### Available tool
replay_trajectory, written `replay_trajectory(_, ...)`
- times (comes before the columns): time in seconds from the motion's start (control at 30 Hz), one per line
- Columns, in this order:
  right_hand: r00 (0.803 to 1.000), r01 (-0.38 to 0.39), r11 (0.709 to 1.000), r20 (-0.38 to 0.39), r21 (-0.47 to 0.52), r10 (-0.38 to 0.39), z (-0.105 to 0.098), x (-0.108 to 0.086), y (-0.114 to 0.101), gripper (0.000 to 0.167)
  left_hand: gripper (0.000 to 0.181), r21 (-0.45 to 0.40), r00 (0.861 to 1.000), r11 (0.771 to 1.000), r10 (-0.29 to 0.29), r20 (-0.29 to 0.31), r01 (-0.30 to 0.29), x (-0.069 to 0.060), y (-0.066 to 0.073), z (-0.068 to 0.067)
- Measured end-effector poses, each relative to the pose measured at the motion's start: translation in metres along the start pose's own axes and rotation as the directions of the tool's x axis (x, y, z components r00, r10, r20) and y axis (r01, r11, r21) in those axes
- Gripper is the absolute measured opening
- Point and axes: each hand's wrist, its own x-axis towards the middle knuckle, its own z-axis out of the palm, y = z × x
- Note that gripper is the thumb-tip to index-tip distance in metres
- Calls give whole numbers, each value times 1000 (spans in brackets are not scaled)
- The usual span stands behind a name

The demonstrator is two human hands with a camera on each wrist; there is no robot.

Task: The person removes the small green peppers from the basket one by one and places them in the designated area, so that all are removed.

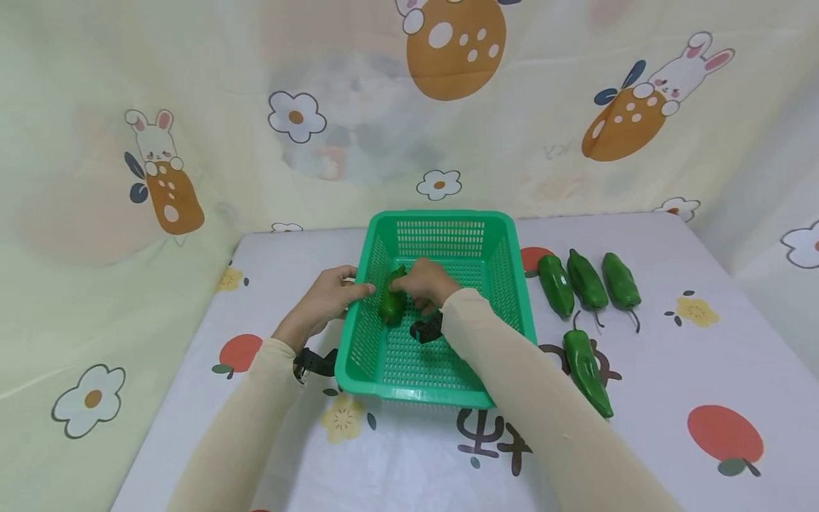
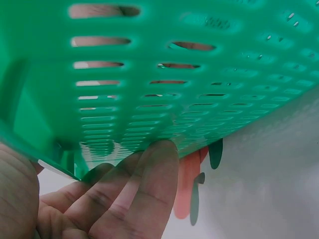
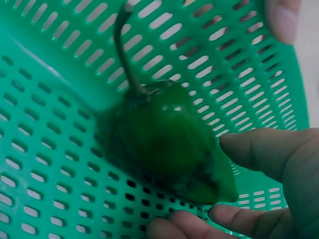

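A green plastic basket (image 1: 435,393) with slotted walls stands on the table. My left hand (image 1: 326,295) grips its left rim, with the thumb over the edge; in the left wrist view its fingers (image 2: 154,184) lie against the outer wall. Inside the basket, near the left wall, a green pepper (image 1: 392,307) lies with its stem towards me. My right hand (image 1: 429,281) reaches in and holds the pepper near its tip. The right wrist view has the thumb (image 3: 249,149) on one side of the pepper (image 3: 159,129) and fingertips along the other.
Several more green peppers lie right of the basket: a row at the back (image 1: 585,281) and a single pepper (image 1: 585,373) nearer me, beside my right sleeve. A printed cloth covers the table (image 1: 665,370), and a printed curtain (image 1: 358,163) hangs behind.
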Motion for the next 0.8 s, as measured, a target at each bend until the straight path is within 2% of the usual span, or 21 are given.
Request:
replay_trajectory(0.37, 998, -30, 996, 48, 83, 27, 4, 1, 2, 45, 43, -5, 1000, 1000, 7, 10, -7, 2, -4, -1)
replay_trajectory(0.6, 998, 7, 990, 61, 142, -16, 5, 2, 3, 35, 44, 2, 1000, 1000, 9, 6, -9, 2, -4, -1)
replay_trajectory(0.8, 993, 60, 974, 82, 216, -79, 4, 1, 1, 37, 43, 24, 1000, 1000, 5, 1, -5, 1, -2, -1)
